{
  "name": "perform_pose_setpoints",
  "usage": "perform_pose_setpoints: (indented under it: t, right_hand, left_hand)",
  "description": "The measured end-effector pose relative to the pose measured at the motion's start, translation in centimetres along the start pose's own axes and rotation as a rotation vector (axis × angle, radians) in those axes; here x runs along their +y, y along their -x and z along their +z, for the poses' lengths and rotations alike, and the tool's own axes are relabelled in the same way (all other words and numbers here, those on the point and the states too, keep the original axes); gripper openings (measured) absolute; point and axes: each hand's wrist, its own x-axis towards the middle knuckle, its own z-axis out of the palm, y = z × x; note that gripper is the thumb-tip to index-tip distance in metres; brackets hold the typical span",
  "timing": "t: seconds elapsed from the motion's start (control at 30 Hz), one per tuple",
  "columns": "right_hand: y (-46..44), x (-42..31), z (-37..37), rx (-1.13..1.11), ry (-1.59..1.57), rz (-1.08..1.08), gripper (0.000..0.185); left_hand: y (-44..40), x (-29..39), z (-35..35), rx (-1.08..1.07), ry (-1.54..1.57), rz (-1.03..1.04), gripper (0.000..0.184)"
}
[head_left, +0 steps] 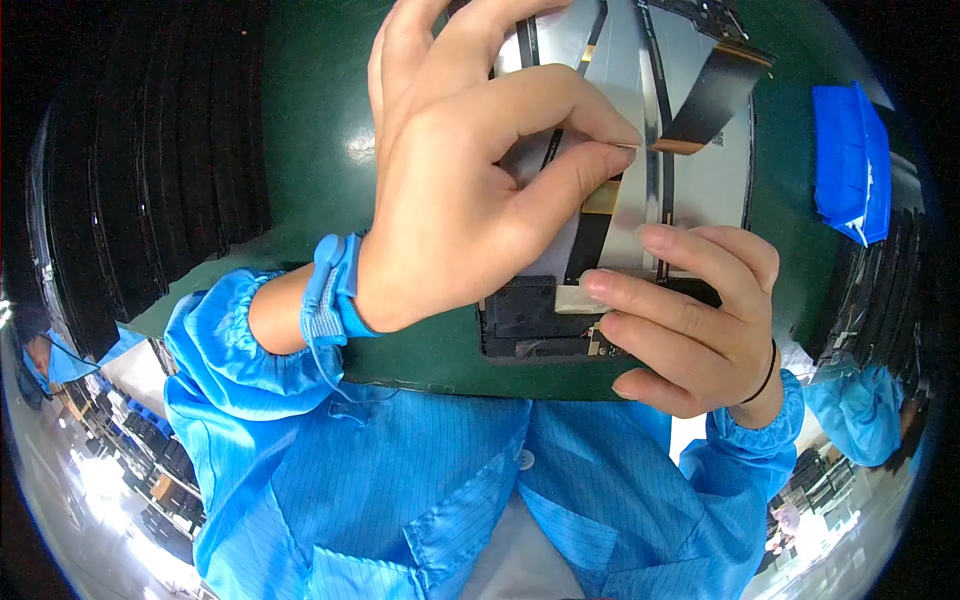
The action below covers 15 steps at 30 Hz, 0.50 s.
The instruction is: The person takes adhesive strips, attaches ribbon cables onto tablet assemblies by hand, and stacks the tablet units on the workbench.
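Observation:
A flat silver-backed panel (735, 180) with black frame parts and several dark flex strips lies on the green mat before me. My left hand (450, 190), a blue wrist strap (335, 290) round its wrist, reaches over the panel. Its thumb and forefinger are pinched together beside the copper-coloured end of a wide black flex cable (705, 100); whatever sits between the tips is too thin to make out. My right hand (695, 315) rests at the panel's lower right with bent fingers apart. One fingertip touches a pale silvery tab (580, 300) near the black lower edge.
Rows of black trays (150, 150) stand to the left of the green mat (320, 130). A blue plastic bin (850, 160) is on the right, with more dark trays below it. Another person's blue sleeve (865, 415) shows at the lower right.

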Motion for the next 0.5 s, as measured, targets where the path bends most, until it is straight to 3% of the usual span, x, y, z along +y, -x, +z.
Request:
perform_pose_setpoints:
  t: [0.3, 0.4, 0.47, 0.5]
  right_hand:
    - [-0.1, -0.2, -0.1, -0.009, 0.004, 0.001, 0.035]
    - [-0.1, -0.1, -0.2, -0.012, 0.006, -0.002, 0.036]
    - [-0.1, -0.2, -0.2, -0.01, 0.009, -0.005, 0.037]
    - [-0.1, -0.3, -0.4, -0.022, 0.006, -0.004, 0.038]
  left_hand:
    - [-0.6, 0.8, -1.0, -0.014, -0.012, -0.017, 0.013]
    - [-1.9, 2.0, -2.3, -0.387, -0.084, -0.245, 0.009]
    - [-0.1, 0.3, -0.1, -0.011, -0.007, -0.016, 0.014]
    - [-0.1, 0.3, -0.1, -0.009, -0.007, -0.015, 0.014]
